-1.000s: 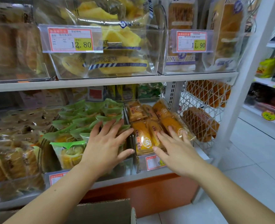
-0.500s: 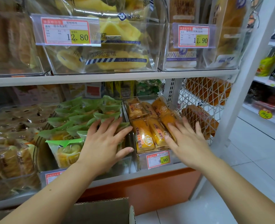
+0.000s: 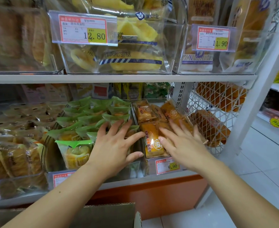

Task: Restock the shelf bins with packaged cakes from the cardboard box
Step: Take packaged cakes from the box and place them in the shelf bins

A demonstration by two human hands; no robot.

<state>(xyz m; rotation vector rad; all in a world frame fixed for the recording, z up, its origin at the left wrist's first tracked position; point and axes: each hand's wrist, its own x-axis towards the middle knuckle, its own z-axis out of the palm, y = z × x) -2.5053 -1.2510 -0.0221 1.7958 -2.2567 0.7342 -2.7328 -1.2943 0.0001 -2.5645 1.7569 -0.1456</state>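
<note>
Nearest, the cardboard box sits below the shelf. Above it both hands lie flat, fingers spread, gripping nothing — the left hand on the green-wrapped cakes, the right hand on the orange-wrapped cakes in the neighbouring clear bin. Yellow cakes fill the shelf beyond.

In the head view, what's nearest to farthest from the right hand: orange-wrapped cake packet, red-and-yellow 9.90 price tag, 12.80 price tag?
1. Orange-wrapped cake packet, touched by the right hand.
2. Red-and-yellow 9.90 price tag, just below the hand.
3. 12.80 price tag, high up, far left.
</note>
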